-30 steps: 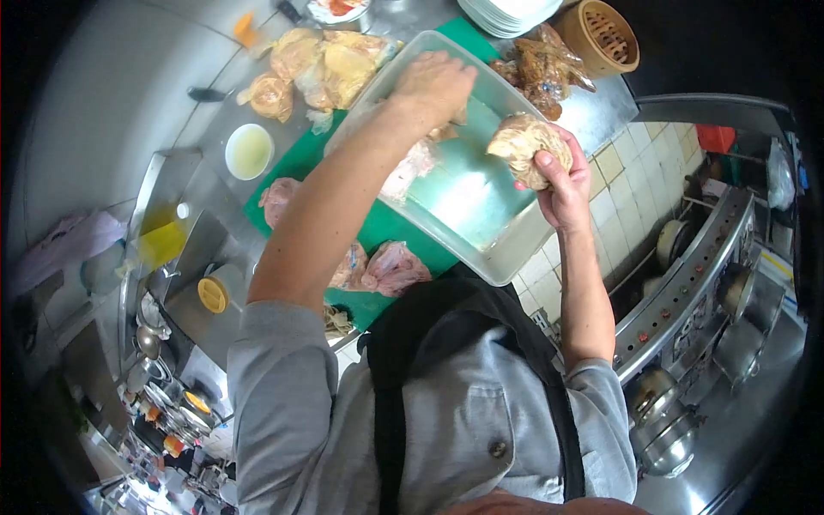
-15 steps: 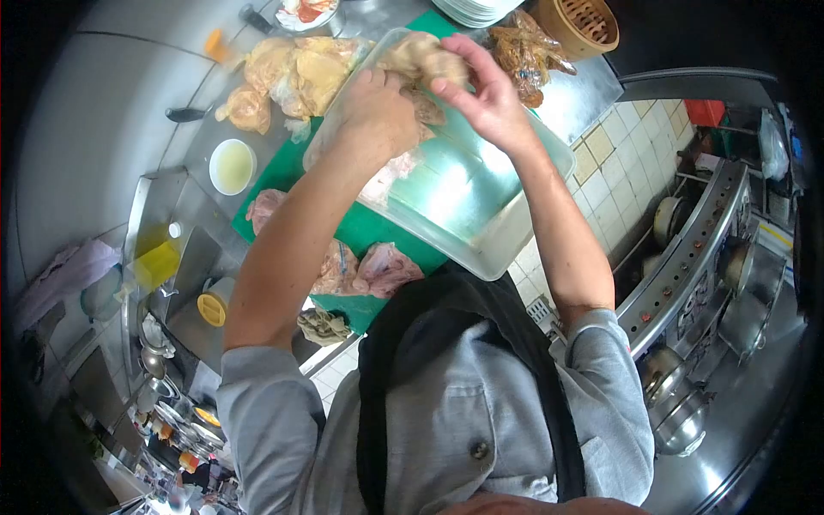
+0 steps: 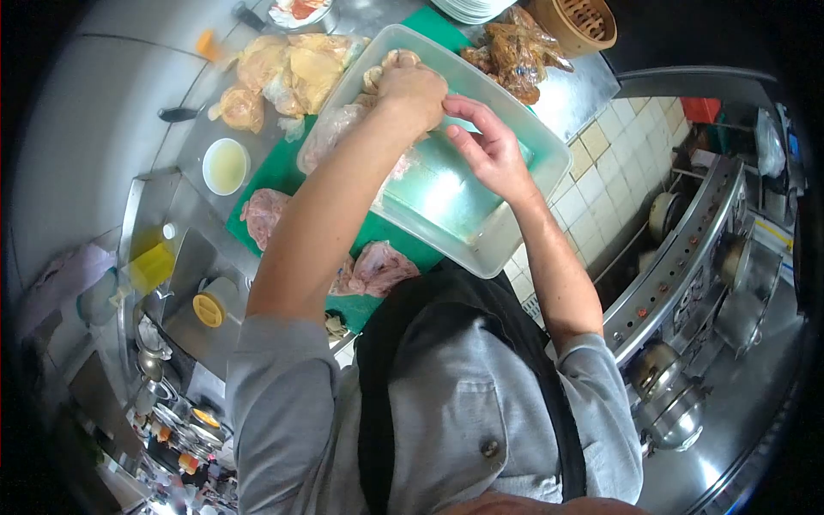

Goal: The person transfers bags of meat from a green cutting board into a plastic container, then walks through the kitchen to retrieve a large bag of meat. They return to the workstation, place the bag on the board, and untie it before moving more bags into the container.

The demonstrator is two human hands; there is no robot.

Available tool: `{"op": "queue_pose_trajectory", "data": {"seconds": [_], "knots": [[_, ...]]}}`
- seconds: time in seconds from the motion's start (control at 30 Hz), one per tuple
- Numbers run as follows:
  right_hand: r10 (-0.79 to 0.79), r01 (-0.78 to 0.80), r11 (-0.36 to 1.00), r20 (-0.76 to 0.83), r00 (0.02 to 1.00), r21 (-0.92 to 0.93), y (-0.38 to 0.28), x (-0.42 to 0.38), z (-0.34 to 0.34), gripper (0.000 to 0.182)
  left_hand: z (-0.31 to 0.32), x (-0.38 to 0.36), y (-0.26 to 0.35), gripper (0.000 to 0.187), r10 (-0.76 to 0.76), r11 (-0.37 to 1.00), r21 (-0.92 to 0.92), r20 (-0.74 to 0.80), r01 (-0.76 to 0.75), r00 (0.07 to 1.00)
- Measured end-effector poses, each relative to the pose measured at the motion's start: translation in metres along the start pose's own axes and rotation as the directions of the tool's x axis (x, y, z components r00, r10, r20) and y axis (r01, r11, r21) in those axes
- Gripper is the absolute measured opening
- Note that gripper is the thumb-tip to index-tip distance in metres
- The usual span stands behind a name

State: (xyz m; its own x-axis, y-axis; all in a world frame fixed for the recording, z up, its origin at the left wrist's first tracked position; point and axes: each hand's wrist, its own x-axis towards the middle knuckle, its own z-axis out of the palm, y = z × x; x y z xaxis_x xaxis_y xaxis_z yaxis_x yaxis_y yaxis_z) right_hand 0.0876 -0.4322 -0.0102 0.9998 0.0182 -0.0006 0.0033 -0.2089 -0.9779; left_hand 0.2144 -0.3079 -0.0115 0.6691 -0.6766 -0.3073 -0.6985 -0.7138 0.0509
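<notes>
A clear plastic tub lies across the green cutting board. Pale pieces of raw chicken fill its left end. My left hand is in the tub, over a chicken piece; its fingers point down and are hidden, so its grip cannot be made out. Close beside it, my right hand is over the tub with thumb and fingers apart, holding nothing. More raw chicken lies on the board, one piece left of my left forearm and another near my apron.
Bagged yellowish chicken lies at the upper left, above a bowl of pale liquid. A knife handle is nearby. Bagged brown food, a bamboo steamer and plates are at the back. A stove stands right.
The chicken piece that my right hand was at is no longer by its fingers, which have come down slightly. My left hand has shifted right and up over the chicken in the tub.
</notes>
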Motion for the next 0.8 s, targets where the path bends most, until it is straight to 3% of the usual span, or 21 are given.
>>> {"op": "queue_pose_trajectory", "data": {"seconds": [0.03, 0.07, 0.13, 0.17, 0.23, 0.27, 0.3, 0.37, 0.4, 0.47, 0.6, 0.63, 0.67, 0.7, 0.77, 0.8], "knots": [[0.002, -0.002, 1.000, -0.019, 1.000, 0.017, 0.000, -0.004, -0.003, 0.032, -0.010, 0.005, -0.003, 0.039, -0.012, 1.000, 0.011, 0.210, 0.010, 0.978], [0.009, -0.008, 0.999, -0.034, 0.999, 0.038, 0.001, -0.010, -0.005, 0.031, -0.014, 0.006, -0.011, 0.039, -0.028, 1.000, 0.010, 0.214, 0.026, 0.976], [0.013, -0.009, 0.997, -0.046, 0.999, 0.079, 0.004, -0.023, -0.018, 0.031, -0.014, -0.001, -0.020, 0.037, 0.144, 0.984, -0.124, 0.139, -0.127, 0.980], [0.015, -0.006, 0.994, -0.080, 0.997, 0.113, 0.007, -0.031, -0.025, 0.030, -0.013, -0.017, -0.037, 0.035, 0.116, 0.898, -0.412, -0.116, -0.154, 0.987], [0.040, -0.013, 0.983, -0.148, 0.988, 0.181, 0.009, -0.048, -0.033, 0.028, -0.050, -0.083, -0.062, 0.033, -0.114, 0.675, -0.707, -0.380, -0.209, 0.918], [0.069, -0.032, 0.978, -0.177, 0.982, 0.207, 0.008, -0.057, -0.036, 0.027, -0.059, -0.115, -0.079, 0.031, -0.238, 0.796, -0.583, -0.550, -0.164, 0.800], [0.069, -0.033, 0.977, -0.168, 0.983, 0.209, 0.006, -0.063, -0.040, 0.027, -0.062, -0.145, -0.089, 0.028, -0.387, 0.797, -0.594, -0.639, -0.108, 0.665], [0.059, -0.012, 0.973, -0.197, 0.979, 0.232, 0.004, -0.078, -0.040, 0.026, -0.063, -0.210, -0.104, 0.026, -0.528, 0.704, -0.703, -0.614, -0.101, 0.587], [0.065, -0.014, 0.974, -0.216, 0.974, 0.228, -0.004, -0.083, -0.035, 0.025, -0.053, -0.244, -0.104, 0.026, -0.545, 0.697, -0.714, -0.591, -0.071, 0.595], [0.058, -0.004, 0.963, -0.195, 0.979, 0.268, -0.011, -0.090, -0.023, 0.025, -0.028, -0.302, -0.096, 0.023, -0.516, 0.798, -0.586, -0.544, 0.140, 0.662], [-0.007, 0.026, 0.968, -0.077, 0.997, 0.251, -0.029, -0.099, 0.003, 0.025, 0.032, -0.367, -0.039, 0.025, -0.646, 0.665, -0.646, -0.245, 0.375, 0.723], [-0.044, 0.048, 0.972, -0.023, 0.999, 0.232, -0.034, -0.102, 0.010, 0.024, 0.044, -0.372, -0.022, 0.024, -0.570, 0.738, -0.591, -0.288, 0.325, 0.770], [-0.082, 0.074, 0.974, 0.030, 0.996, 0.213, -0.039, -0.105, 0.018, 0.024, 0.057, -0.374, 0.000, 0.021, -0.605, 0.598, -0.746, -0.179, 0.294, 0.776], [-0.062, 0.049, 0.980, 0.061, 0.996, 0.194, -0.046, -0.109, 0.026, 0.024, 0.077, -0.374, 0.017, 0.025, -0.518, 0.656, -0.738, -0.285, 0.160, 0.807], [-0.057, 0.035, 0.988, 0.147, 0.987, 0.149, -0.052, -0.118, 0.040, 0.023, 0.090, -0.368, 0.045, 0.029, -0.423, 0.687, -0.707, -0.198, 0.171, 0.884], [-0.054, 0.034, 0.994, 0.196, 0.979, 0.106, -0.053, -0.123, 0.047, 0.023, 0.095, -0.363, 0.054, 0.031, -0.388, 0.716, -0.687, -0.237, 0.128, 0.891]]}}
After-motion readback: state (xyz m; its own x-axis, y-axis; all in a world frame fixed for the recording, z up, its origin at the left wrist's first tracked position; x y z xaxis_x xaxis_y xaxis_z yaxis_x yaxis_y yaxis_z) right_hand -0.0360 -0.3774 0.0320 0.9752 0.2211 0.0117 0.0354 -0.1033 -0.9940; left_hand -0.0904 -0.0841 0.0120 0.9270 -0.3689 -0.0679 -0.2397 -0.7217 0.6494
